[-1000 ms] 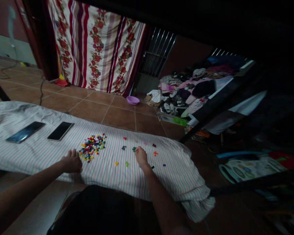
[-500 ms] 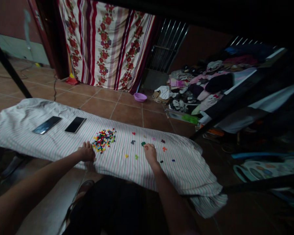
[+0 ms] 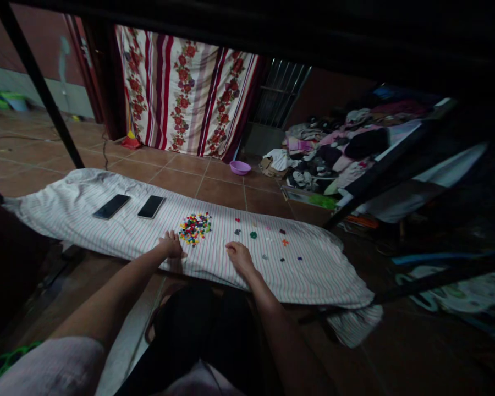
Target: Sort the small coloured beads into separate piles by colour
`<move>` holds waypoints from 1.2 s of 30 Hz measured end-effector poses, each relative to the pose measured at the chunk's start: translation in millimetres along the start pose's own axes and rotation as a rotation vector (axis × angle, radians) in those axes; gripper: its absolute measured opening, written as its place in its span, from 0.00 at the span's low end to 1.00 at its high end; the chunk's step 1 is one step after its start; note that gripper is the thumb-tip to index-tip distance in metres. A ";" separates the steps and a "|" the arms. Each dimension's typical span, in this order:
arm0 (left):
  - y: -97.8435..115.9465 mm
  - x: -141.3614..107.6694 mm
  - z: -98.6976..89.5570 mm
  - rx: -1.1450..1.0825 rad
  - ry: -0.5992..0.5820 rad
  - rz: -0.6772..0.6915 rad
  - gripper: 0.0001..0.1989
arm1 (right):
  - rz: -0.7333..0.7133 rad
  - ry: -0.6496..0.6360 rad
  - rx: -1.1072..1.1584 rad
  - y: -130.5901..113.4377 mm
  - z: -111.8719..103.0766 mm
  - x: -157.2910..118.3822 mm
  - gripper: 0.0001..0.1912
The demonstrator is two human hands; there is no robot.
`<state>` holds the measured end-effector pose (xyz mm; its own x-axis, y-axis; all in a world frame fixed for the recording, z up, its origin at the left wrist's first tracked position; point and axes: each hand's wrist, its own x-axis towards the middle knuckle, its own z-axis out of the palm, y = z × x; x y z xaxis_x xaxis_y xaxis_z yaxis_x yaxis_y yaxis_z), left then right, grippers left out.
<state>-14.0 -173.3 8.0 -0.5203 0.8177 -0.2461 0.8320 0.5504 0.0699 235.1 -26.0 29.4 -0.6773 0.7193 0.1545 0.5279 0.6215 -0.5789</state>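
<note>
My left hand (image 3: 172, 245) rests on the striped cloth at the near left edge of a pile of small multicoloured pieces (image 3: 194, 229), its fingers spread. To the right of the pile, my right hand (image 3: 239, 257) hovers low over the cloth with fingers curled together. Whatever is in them, if anything, is hidden. Beyond it lie small groups sorted by colour: green pieces (image 3: 253, 235), grey pieces (image 3: 237, 232) and red pieces (image 3: 237, 219). Farther right are orange pieces (image 3: 285, 242), dark brown pieces (image 3: 282, 231), black pieces (image 3: 282, 259) and blue pieces (image 3: 300, 258).
Two phones lie on the left of the cloth, a dark phone (image 3: 112, 207) and a light-edged phone (image 3: 151, 207). Dark metal bars frame the striped cloth (image 3: 313, 280). Past it, a purple basin (image 3: 240, 168) and a heap of clothes (image 3: 334, 143) are on the tiled floor.
My right hand has moved left from the green pieces toward the pile, now covering where yellow and lime pieces lay. My left hand stays by the pile. The camera view has shifted.
</note>
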 end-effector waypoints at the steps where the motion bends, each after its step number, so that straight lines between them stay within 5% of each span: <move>1: 0.1 0.0 -0.3 -0.002 -0.028 -0.011 0.53 | -0.004 -0.028 -0.005 -8.2 5.2 0.7 0.14; 12: -4.0 -6.4 7.5 -0.050 -0.079 0.011 0.49 | 0.031 -0.128 -0.048 -59.4 60.7 33.6 0.19; 21: 0.3 -20.3 0.7 -0.147 0.212 -0.040 0.24 | 0.091 -0.175 -0.088 -64.9 86.2 44.3 0.15; 36: 30.8 -8.8 15.2 -0.285 0.532 -0.267 0.25 | 0.090 -0.134 -0.091 -67.8 82.2 31.4 0.09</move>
<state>19.1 -166.1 -2.4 -0.7865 0.5787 0.2155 0.6158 0.7090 0.3436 136.0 -71.0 7.7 -0.6843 0.7292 -0.0058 0.6294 0.5866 -0.5097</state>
